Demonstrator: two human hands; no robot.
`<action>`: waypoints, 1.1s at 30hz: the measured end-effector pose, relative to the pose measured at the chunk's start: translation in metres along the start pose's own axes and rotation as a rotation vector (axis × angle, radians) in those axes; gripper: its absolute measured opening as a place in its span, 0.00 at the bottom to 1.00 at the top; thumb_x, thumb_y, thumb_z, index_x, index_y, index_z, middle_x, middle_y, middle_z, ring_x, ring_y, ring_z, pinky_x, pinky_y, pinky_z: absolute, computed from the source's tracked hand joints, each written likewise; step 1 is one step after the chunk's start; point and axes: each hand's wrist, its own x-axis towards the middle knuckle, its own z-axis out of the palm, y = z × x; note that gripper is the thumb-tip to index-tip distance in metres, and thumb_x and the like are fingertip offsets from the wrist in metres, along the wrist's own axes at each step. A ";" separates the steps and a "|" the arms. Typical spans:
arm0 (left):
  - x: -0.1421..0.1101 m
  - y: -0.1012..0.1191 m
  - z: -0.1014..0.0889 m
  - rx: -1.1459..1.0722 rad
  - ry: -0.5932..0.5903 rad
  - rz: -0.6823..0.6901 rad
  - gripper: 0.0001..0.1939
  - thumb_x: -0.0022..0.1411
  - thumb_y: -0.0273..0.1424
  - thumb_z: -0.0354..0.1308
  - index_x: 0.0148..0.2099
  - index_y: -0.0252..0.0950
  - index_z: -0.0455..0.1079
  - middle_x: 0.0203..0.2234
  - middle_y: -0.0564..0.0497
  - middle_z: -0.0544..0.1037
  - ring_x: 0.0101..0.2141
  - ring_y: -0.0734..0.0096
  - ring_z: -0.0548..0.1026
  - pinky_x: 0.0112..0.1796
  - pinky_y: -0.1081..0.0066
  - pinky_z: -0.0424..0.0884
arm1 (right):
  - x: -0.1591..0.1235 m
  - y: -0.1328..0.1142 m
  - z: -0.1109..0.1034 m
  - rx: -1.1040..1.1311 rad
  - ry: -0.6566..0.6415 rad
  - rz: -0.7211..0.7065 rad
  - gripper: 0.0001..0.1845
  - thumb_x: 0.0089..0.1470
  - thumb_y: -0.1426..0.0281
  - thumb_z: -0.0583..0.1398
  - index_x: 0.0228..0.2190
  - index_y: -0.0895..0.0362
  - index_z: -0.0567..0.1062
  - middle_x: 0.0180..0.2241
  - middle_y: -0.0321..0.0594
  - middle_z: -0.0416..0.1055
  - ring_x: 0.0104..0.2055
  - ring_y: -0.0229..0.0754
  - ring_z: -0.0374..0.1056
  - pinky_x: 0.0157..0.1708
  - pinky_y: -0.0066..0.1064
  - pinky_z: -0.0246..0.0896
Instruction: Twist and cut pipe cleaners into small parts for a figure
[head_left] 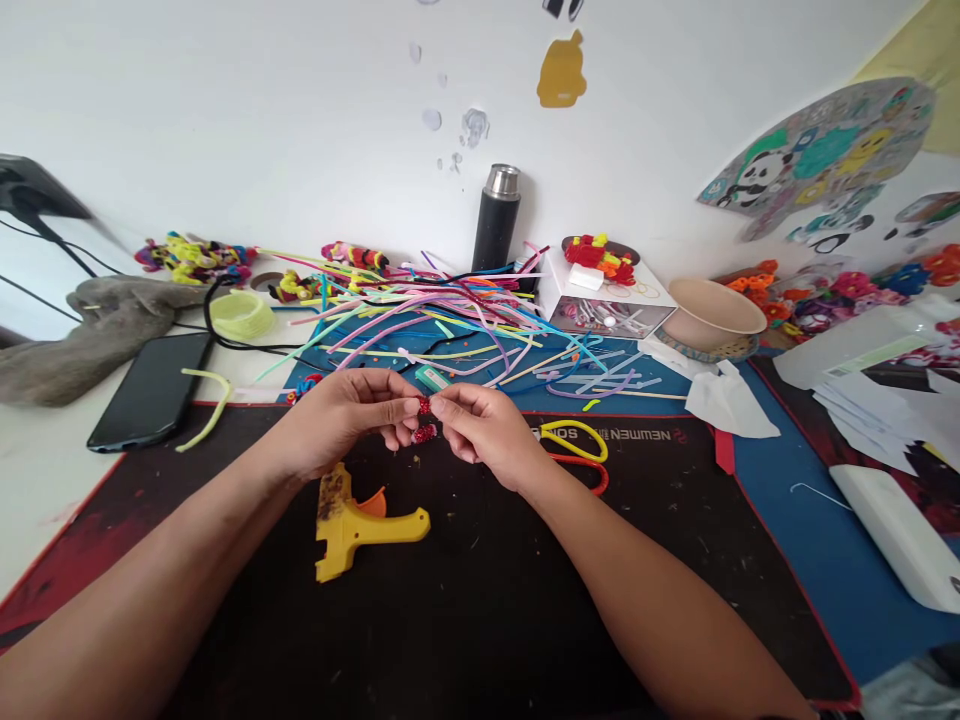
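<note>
My left hand [356, 415] and my right hand [480, 425] meet above the dark desk mat, each with its fingertips pinched. Between them is a small piece of red glittery pipe cleaner [424, 405]. Just below it, by the left fingers, shows another red glittery part [424, 433]; whether the two are joined I cannot tell. A yellow glue gun [367, 530] lies on the mat below my left hand. Scissors with a yellow and a red handle loop [576, 440] lie right of my right hand, their blades hidden.
Loose colourful pipe cleaners [450, 310] are heaped behind my hands. Beyond them stand a black thermos [496, 220] and a small white box [600, 300]. A phone [150, 390] lies at left, a pale bowl [712, 310] and crumpled tissue [731, 402] at right.
</note>
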 end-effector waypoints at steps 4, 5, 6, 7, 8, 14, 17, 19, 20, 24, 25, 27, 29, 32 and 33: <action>-0.001 0.001 -0.003 0.078 -0.021 0.034 0.16 0.57 0.43 0.79 0.36 0.36 0.83 0.27 0.50 0.84 0.25 0.74 0.79 0.28 0.77 0.77 | 0.000 0.002 0.000 0.070 -0.025 0.050 0.23 0.56 0.48 0.71 0.36 0.55 0.76 0.18 0.25 0.63 0.17 0.31 0.53 0.18 0.26 0.46; -0.002 0.001 -0.003 0.090 -0.023 0.039 0.16 0.57 0.43 0.79 0.36 0.36 0.83 0.27 0.50 0.84 0.25 0.74 0.79 0.28 0.77 0.77 | 0.000 0.003 0.000 0.081 -0.028 0.055 0.23 0.56 0.48 0.71 0.36 0.55 0.76 0.18 0.25 0.63 0.17 0.31 0.53 0.17 0.26 0.46; -0.002 0.002 -0.002 0.099 -0.023 0.044 0.16 0.57 0.43 0.79 0.36 0.36 0.83 0.27 0.50 0.84 0.25 0.74 0.79 0.28 0.76 0.78 | 0.000 0.004 0.000 0.089 -0.031 0.059 0.23 0.56 0.48 0.71 0.37 0.55 0.76 0.17 0.25 0.63 0.17 0.31 0.53 0.17 0.26 0.46; -0.003 0.003 -0.002 0.107 -0.023 0.048 0.16 0.57 0.43 0.79 0.36 0.36 0.83 0.27 0.50 0.84 0.25 0.74 0.79 0.28 0.76 0.77 | 0.000 0.004 0.000 0.095 -0.034 0.062 0.23 0.56 0.49 0.71 0.37 0.55 0.76 0.17 0.25 0.63 0.17 0.31 0.53 0.17 0.26 0.46; -0.003 0.003 -0.002 0.114 -0.023 0.051 0.16 0.57 0.43 0.79 0.36 0.36 0.83 0.27 0.51 0.84 0.25 0.73 0.79 0.27 0.76 0.77 | 0.000 0.005 0.001 0.099 -0.037 0.065 0.23 0.56 0.49 0.71 0.37 0.55 0.76 0.17 0.25 0.63 0.17 0.31 0.53 0.17 0.26 0.46; -0.005 0.007 0.000 0.153 -0.016 0.041 0.16 0.56 0.42 0.79 0.36 0.35 0.82 0.27 0.51 0.83 0.25 0.72 0.79 0.27 0.75 0.77 | 0.001 0.008 0.000 0.120 -0.053 0.059 0.21 0.57 0.51 0.71 0.38 0.55 0.76 0.17 0.25 0.63 0.17 0.31 0.53 0.17 0.25 0.45; -0.006 0.009 0.002 0.152 -0.010 0.051 0.17 0.56 0.43 0.79 0.35 0.35 0.82 0.26 0.50 0.83 0.25 0.72 0.79 0.28 0.74 0.77 | 0.001 0.007 0.000 0.136 -0.064 0.059 0.22 0.56 0.50 0.72 0.37 0.55 0.76 0.18 0.25 0.64 0.17 0.31 0.52 0.16 0.25 0.45; -0.006 0.010 0.005 0.156 0.000 0.062 0.18 0.55 0.45 0.79 0.35 0.36 0.81 0.26 0.50 0.83 0.25 0.71 0.78 0.28 0.73 0.77 | 0.002 0.006 0.000 0.141 -0.061 0.064 0.23 0.56 0.49 0.72 0.37 0.54 0.76 0.17 0.25 0.64 0.17 0.31 0.53 0.16 0.25 0.44; -0.006 0.010 0.007 0.161 0.010 0.067 0.19 0.55 0.45 0.79 0.35 0.36 0.81 0.26 0.50 0.83 0.25 0.70 0.78 0.28 0.72 0.77 | 0.002 0.005 0.000 0.140 -0.052 0.065 0.23 0.55 0.49 0.72 0.37 0.54 0.76 0.18 0.25 0.64 0.17 0.31 0.53 0.16 0.25 0.44; -0.002 0.009 0.011 0.168 0.073 0.099 0.21 0.53 0.48 0.79 0.36 0.36 0.81 0.26 0.49 0.83 0.26 0.67 0.79 0.30 0.70 0.78 | 0.002 0.002 0.000 0.110 0.015 0.052 0.25 0.55 0.46 0.72 0.35 0.54 0.75 0.18 0.26 0.64 0.18 0.32 0.55 0.17 0.26 0.43; -0.002 0.008 0.011 0.162 0.095 0.110 0.22 0.53 0.48 0.79 0.36 0.35 0.80 0.26 0.49 0.83 0.27 0.67 0.79 0.31 0.69 0.78 | 0.002 0.002 0.000 0.099 0.030 0.045 0.26 0.55 0.46 0.71 0.35 0.54 0.75 0.19 0.26 0.64 0.18 0.32 0.55 0.17 0.26 0.43; 0.000 0.006 0.011 0.145 0.134 0.121 0.23 0.52 0.49 0.79 0.37 0.35 0.80 0.27 0.50 0.83 0.27 0.67 0.80 0.31 0.69 0.78 | 0.002 0.002 0.000 0.074 0.051 0.024 0.26 0.55 0.45 0.71 0.35 0.54 0.75 0.18 0.26 0.64 0.17 0.32 0.54 0.16 0.26 0.43; 0.000 0.005 0.010 0.136 0.146 0.116 0.24 0.52 0.49 0.79 0.37 0.36 0.79 0.26 0.50 0.82 0.27 0.67 0.80 0.31 0.69 0.78 | 0.002 0.002 -0.001 0.035 0.063 -0.003 0.26 0.57 0.45 0.69 0.35 0.54 0.74 0.18 0.26 0.64 0.17 0.32 0.55 0.17 0.26 0.44; 0.000 0.002 0.011 0.141 0.120 0.106 0.24 0.54 0.49 0.78 0.40 0.36 0.79 0.26 0.51 0.82 0.27 0.66 0.80 0.32 0.68 0.79 | 0.003 0.003 -0.002 -0.033 0.078 -0.042 0.24 0.58 0.47 0.69 0.37 0.55 0.75 0.18 0.26 0.65 0.16 0.32 0.56 0.17 0.26 0.46; 0.001 0.001 0.012 0.142 0.109 0.106 0.24 0.54 0.49 0.78 0.41 0.36 0.79 0.26 0.51 0.83 0.27 0.66 0.81 0.32 0.68 0.79 | 0.003 0.004 -0.002 -0.049 0.081 -0.054 0.24 0.58 0.47 0.69 0.39 0.55 0.76 0.18 0.26 0.66 0.16 0.32 0.57 0.17 0.26 0.47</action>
